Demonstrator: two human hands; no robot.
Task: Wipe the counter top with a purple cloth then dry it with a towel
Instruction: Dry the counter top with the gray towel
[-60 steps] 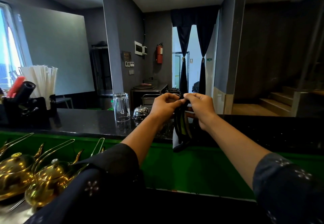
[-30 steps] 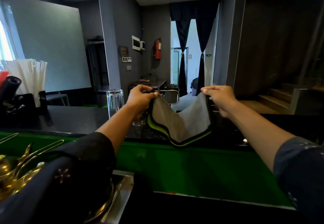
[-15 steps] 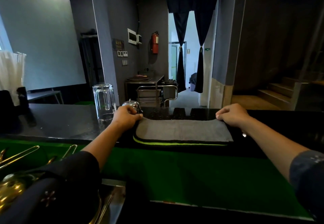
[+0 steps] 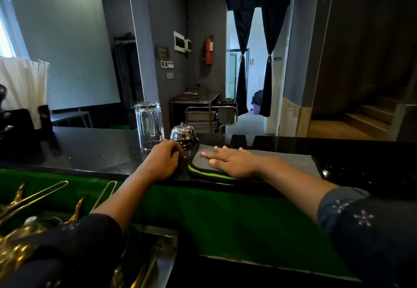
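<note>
- Black polished stone counter top: runs across the whole view, under both hands and beyond the fingertips on every side.
- Flat grey cloth with a black border and a lime-green stripe: lies spread on the counter top near its front edge. Its left end sits under the right fingers; the remainder extends to the right of the wrist. The green stripe shows just below the thumb.
- Right hand: rests palm down on the left end of the cloth. Fingers are straight and slightly spread, pointing left, pressing flat; nothing is gripped.
- Left hand: rests on the counter top just left of the cloth's left edge. Fingers are curled under; whether they pinch the cloth edge cannot be told.
- Clear drinking glass, standing upside down: beyond the left knuckles, slightly left of them.
- Chrome dome-shaped call bell: just beyond the left fingertips, between the glass and the cloth's far-left corner.
</note>
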